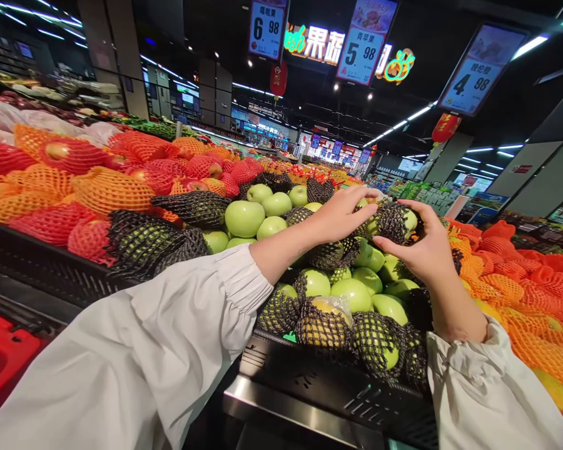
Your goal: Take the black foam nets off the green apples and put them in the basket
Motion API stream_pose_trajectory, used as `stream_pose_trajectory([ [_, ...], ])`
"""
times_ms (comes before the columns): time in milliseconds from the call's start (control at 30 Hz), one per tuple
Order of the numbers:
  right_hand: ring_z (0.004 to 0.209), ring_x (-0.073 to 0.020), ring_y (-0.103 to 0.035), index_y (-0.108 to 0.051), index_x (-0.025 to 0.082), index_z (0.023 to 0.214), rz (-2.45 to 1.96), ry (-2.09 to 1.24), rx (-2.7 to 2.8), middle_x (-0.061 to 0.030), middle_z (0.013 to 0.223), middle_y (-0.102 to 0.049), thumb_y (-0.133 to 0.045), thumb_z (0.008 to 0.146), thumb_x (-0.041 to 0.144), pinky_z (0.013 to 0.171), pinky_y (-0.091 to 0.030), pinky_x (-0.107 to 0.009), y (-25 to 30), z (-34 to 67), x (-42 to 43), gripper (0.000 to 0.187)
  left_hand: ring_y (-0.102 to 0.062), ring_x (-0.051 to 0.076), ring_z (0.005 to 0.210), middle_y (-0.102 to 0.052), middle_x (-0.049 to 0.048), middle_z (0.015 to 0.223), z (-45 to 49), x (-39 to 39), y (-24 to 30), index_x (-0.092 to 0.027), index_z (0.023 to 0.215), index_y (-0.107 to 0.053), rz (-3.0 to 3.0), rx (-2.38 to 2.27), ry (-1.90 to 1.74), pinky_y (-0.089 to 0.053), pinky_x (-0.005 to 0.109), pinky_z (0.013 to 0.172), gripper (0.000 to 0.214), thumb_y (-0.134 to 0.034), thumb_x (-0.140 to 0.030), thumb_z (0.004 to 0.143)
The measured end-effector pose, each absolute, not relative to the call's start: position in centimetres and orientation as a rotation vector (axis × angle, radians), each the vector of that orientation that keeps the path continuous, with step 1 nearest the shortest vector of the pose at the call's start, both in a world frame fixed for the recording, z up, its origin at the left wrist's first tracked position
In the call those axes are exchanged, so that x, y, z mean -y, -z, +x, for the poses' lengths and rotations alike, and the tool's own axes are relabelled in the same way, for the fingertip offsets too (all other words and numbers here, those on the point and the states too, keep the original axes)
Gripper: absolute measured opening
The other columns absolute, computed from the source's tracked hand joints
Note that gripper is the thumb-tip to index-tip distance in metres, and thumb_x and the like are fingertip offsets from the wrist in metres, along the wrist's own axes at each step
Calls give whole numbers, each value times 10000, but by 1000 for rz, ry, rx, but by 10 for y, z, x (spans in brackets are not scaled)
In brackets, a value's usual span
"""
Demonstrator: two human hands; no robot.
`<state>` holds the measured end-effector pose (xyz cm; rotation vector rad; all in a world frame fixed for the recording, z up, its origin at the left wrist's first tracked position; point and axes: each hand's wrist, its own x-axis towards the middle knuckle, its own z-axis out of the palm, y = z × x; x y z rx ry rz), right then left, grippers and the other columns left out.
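Note:
My right hand (426, 247) curves around a green apple in a black foam net (394, 223), thumb at its near side and fingers over its far side. My left hand (344, 214) reaches across from the left, just beside that apple, palm down with fingers stretched out and thumb apart. Its fingertips partly hide the fruit beneath, so contact there is unclear. Below both hands lies a heap of bare green apples (351, 294), mixed with netted ones (378, 344). A yellowish fruit in a black net (326, 322) sits at the front of the heap.
A black crate edge (309, 381) with a metal strip runs along the front. Fruits in orange and red nets are piled at left (112, 187) and right (520, 281). A red basket (4, 356) stands low at left. Price signs (366, 40) hang overhead.

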<state>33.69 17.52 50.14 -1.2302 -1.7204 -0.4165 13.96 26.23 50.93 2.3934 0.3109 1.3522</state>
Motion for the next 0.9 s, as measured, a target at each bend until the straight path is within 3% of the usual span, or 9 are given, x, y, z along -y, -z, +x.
stream_pose_trajectory([
  [133,1085,-379,-604,-604,236,1240,-1525,669,1775,-125,1177,-586,-863,563,435,918,-530,-575,-500,353,-175,751,-562,229,1238,-640,123,1298,138,-264,-509,-180,1147,-631,2395,-441,-1406,-399,403,1108,289,-459,-354,993],
  [267,977,-356,-629,-616,269,1229,-1845,672,2008,-91,1084,-594,-851,542,355,795,-563,-507,-494,369,-177,731,-569,224,1217,-647,107,1282,137,-264,-509,-186,1107,-641,2450,-495,-1401,-383,401,1123,246,-494,-339,982],
  [367,999,-340,-640,-627,274,1226,-1984,524,2171,-85,1107,-613,-852,528,323,836,-565,-467,-493,377,-181,735,-551,226,1248,-656,82,1275,138,-261,-509,-202,1079,-654,2472,-578,-1405,-353,405,1154,229,-508,-349,981],
  [467,1108,-364,-628,-589,226,1345,-2156,277,2242,-130,1246,-601,-849,526,323,925,-548,-443,-494,380,-186,865,-552,226,1244,-672,74,1245,138,-261,-510,-203,1042,-664,2397,-744,-1459,-363,393,1146,217,-506,-339,983],
  [567,1281,-399,-551,-418,204,1533,-2291,179,2228,-169,1453,-508,-815,591,344,1064,-477,-462,-490,381,-191,1032,-590,229,1191,-697,79,1190,136,-270,-512,-193,991,-666,2258,-911,-1538,-387,389,1121,194,-509,-307,975],
  [700,1411,-441,-431,-238,246,1623,-2400,259,2158,-175,1574,-398,-786,645,360,1158,-372,-538,-481,380,-193,1127,-611,248,1164,-709,95,1166,130,-296,-514,-192,949,-657,2014,-1143,-1594,-415,402,1094,168,-517,-285,954],
  [833,1496,-442,-296,-124,184,1643,-2260,219,2132,-211,1621,-285,-739,702,383,1200,-321,-534,-485,373,-188,1142,-613,259,1177,-701,97,1219,119,-325,-512,-205,957,-646,1854,-1292,-1574,-438,410,1069,170,-481,-243,938],
  [900,1497,-419,-300,-120,172,1640,-2055,240,2114,-205,1618,-297,-697,738,391,1208,-313,-547,-490,368,-185,1093,-613,261,1185,-700,102,1234,116,-339,-510,-202,976,-648,1879,-1309,-1532,-438,401,1068,201,-454,-230,933],
])
